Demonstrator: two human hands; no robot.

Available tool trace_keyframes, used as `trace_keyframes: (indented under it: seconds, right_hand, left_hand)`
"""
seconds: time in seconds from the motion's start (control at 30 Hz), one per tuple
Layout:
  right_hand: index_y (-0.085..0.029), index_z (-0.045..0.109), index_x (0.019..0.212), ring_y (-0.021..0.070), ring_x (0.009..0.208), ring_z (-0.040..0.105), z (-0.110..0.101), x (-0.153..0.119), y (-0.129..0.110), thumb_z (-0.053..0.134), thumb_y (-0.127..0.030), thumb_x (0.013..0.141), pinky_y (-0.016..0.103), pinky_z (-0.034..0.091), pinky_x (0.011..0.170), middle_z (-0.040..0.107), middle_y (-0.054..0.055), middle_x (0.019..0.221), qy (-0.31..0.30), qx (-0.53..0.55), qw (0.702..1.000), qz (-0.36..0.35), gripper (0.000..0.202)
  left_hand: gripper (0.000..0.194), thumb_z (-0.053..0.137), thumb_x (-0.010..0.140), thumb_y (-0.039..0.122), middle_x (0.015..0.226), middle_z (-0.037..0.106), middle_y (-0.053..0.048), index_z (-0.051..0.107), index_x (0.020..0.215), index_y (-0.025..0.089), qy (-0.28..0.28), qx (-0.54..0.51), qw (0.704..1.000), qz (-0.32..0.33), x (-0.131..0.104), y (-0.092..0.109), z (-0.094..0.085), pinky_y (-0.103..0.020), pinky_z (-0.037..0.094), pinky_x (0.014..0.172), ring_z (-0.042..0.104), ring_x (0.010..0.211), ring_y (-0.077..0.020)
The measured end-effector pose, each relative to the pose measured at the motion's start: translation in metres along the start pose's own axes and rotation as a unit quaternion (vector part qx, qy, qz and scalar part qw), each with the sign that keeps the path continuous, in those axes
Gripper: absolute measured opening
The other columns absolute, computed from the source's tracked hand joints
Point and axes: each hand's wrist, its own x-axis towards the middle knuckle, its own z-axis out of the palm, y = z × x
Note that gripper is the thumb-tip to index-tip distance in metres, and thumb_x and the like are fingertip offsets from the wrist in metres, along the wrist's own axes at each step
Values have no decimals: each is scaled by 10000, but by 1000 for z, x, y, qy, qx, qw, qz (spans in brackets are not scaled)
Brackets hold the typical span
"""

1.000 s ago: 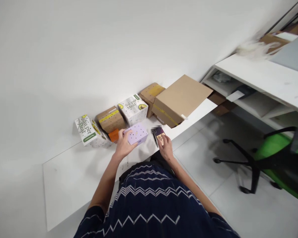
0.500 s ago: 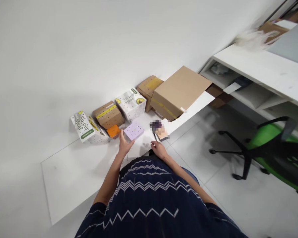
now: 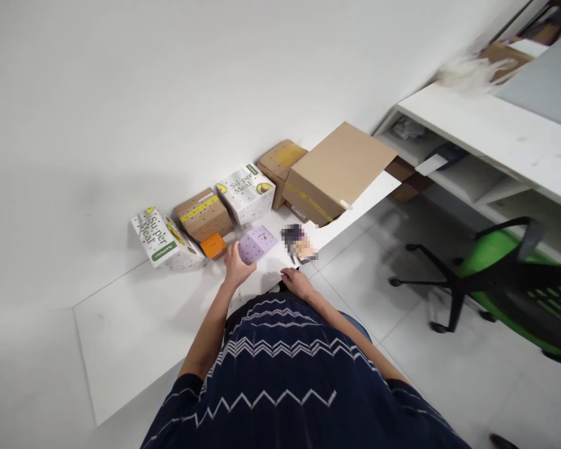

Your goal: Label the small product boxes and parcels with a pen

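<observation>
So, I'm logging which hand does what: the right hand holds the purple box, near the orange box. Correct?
Wrong hand: in the head view, the left hand holds the purple box. That box is indeed near the orange box.

White table (image 3: 135, 330) with two white printed boxes (image 3: 156, 240) (image 3: 247, 190), three brown cartons (image 3: 203, 215) (image 3: 280, 162) (image 3: 343, 165), an orange box (image 3: 212, 244), a pixelated item (image 3: 302, 243)
</observation>
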Motion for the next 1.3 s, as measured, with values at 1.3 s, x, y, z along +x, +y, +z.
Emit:
trace_keyframes:
  seconds: [1.3]
  right_hand:
    - [-183,548,1353,136,762,717,-14,44,-30,522,-359,945,231,561,626,639,138,1282,-31,475,863,169,445]
  left_hand:
    - [873,801,657,384,1401,481,-148,403,1417,222,-21,54,996,72,-11,35,-16,-511,306,1148,406,1345,-365]
